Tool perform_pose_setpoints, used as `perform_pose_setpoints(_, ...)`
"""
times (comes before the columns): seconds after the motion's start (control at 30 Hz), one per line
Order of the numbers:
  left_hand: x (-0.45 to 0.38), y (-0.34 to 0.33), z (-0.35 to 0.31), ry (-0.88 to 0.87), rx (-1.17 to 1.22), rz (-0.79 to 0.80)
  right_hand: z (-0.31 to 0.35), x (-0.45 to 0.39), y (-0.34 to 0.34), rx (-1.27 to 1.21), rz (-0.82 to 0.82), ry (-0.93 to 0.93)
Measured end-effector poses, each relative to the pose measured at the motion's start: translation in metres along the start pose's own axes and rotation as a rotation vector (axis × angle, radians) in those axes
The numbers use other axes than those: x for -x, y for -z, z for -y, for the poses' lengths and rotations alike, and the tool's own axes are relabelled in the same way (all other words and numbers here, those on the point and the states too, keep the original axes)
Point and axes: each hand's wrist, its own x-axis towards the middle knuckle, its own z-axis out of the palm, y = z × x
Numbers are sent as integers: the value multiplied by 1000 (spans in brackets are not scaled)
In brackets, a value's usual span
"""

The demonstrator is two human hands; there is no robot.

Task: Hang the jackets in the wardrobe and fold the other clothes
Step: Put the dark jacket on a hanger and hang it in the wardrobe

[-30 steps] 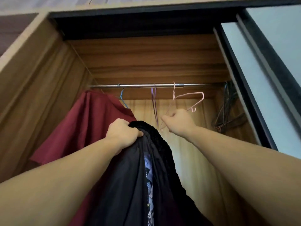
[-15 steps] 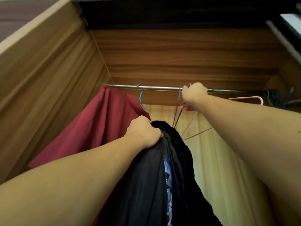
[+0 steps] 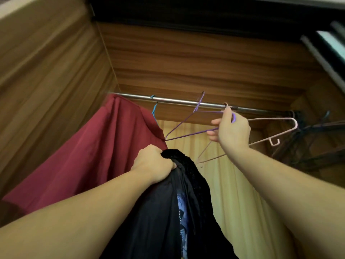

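Head view: left hand [image 3: 153, 163] grip clenched on black jacket [image 3: 168, 212]; right hand [image 3: 230, 130] grip pinching purple hanger [image 3: 186, 124] below rail [image 3: 177, 101].

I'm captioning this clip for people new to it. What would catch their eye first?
At centre, the left hand grips a black jacket bunched at its top. Up right, the right hand holds a purple wire hanger by the metal rail. A dark red garment hangs at the rail's left end.
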Motion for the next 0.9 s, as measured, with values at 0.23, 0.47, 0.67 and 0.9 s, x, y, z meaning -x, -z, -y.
perform_pose_setpoints(0.23, 12, -1, 4, -9, 81, 49, 3, 87, 45, -183, -65, -172)
perform_pose_setpoints(0.47, 62, -11, 10, -36, 120, 166, 0, 156, 100, 4, 87, -658)
perform_pose_setpoints(0.67, 109, -7, 10, -32, 109, 256, 12, 195, 143, 260, 204, -524)
perform_pose_setpoints(0.9, 167, 29, -38, -104, 78, 297, 74, 180, 157, 348, 396, -668)
